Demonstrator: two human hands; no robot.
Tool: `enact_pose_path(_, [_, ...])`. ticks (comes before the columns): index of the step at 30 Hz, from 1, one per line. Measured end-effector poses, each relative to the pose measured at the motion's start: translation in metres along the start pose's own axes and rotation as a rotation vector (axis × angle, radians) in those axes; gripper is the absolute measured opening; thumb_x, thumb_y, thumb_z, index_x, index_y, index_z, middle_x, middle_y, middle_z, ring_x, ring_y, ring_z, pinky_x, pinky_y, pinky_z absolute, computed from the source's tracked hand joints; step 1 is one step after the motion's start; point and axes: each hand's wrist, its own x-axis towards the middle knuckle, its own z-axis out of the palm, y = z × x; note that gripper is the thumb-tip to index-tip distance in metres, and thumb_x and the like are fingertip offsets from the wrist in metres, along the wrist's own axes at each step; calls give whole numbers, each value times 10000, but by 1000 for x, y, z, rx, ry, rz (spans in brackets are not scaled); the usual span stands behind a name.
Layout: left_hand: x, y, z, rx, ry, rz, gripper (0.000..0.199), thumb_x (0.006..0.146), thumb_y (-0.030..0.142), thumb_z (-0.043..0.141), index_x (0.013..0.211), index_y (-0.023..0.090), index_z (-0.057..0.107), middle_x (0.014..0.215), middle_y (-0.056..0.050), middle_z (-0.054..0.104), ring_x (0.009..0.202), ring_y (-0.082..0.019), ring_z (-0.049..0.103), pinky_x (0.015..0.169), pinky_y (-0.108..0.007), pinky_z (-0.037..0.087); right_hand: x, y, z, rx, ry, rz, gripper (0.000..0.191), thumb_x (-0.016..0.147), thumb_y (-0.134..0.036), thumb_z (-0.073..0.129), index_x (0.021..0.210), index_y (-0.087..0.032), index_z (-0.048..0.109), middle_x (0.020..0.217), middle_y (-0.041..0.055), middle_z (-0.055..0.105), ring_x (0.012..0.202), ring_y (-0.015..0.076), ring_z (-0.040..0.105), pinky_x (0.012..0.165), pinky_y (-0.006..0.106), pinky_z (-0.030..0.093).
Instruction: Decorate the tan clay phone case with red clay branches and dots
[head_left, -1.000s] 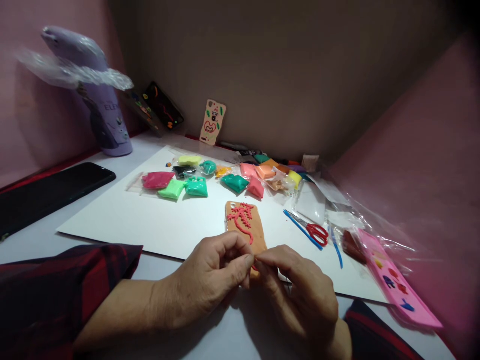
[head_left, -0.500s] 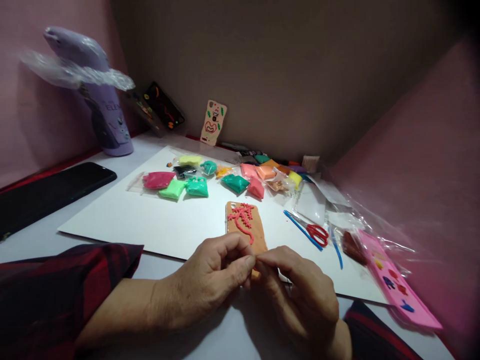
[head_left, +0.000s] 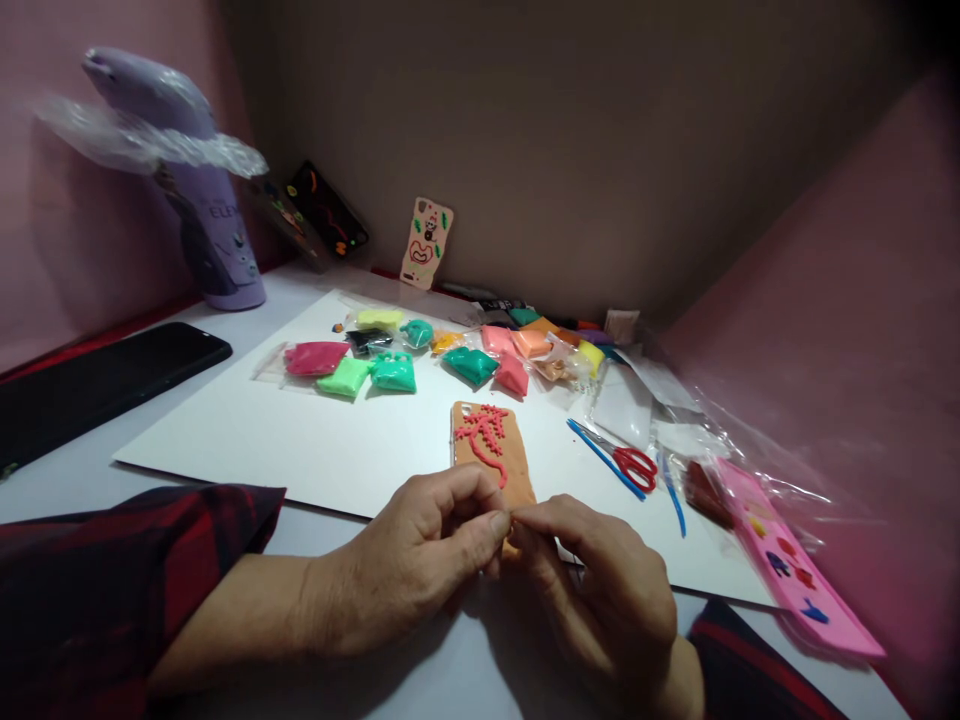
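A phone case [head_left: 517, 455] covered in tan clay lies on the white board [head_left: 300, 455], with a branching coral-red clay shape [head_left: 482, 430] on its upper part. Over its lower end, my left hand [head_left: 420, 560] is closed, thumb and forefinger pinched together. My right hand [head_left: 600, 580] meets it there, its fingertips also pinched and touching the left thumb tip. Whatever sits between the fingertips is too small or hidden to make out. The hands cover the lower part of the case.
Several clay packets [head_left: 394, 372] spread across the board's far half. Red-handled scissors [head_left: 634, 468] and blue tools [head_left: 671, 495] lie right, beside a pink case [head_left: 802, 570]. A black phone [head_left: 112, 385] and purple bottle [head_left: 214, 220] stand left; a decorated case [head_left: 427, 243] leans on the wall.
Almost nothing differs. Both hands keep their pinch over the lower end of the case, and the whole view has shifted very slightly.
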Motion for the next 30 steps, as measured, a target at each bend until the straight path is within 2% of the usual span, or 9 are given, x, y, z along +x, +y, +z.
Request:
enact_pose_path(16, [0,0,1,45,13,5,244,905,352,484,782,141,492,690,-13,543,596,-102,448,547,-238,347,2,-3,0,-30,19,-14,132,810,-91,582,916,-160,618,642,-2,641,519,100,573,488,217,434])
enact_pose_path(22, [-1,2,1,42,21,-12,235,893,345,496,774,142,496,665,2,531,550,-83,424,500,-212,322,1,-1,1,-32,31,-30,127,822,-102,572,922,-161,621,645,-2,648,515,100,573,490,221,430])
enact_pose_path(30, [2,4,1,68,22,19,220,894,310,491,763,135,500,669,-4,538,591,-90,451,552,-223,349,1,-1,-1,-55,7,-43,157,826,-101,567,954,-184,603,671,-6,670,525,104,600,489,221,451])
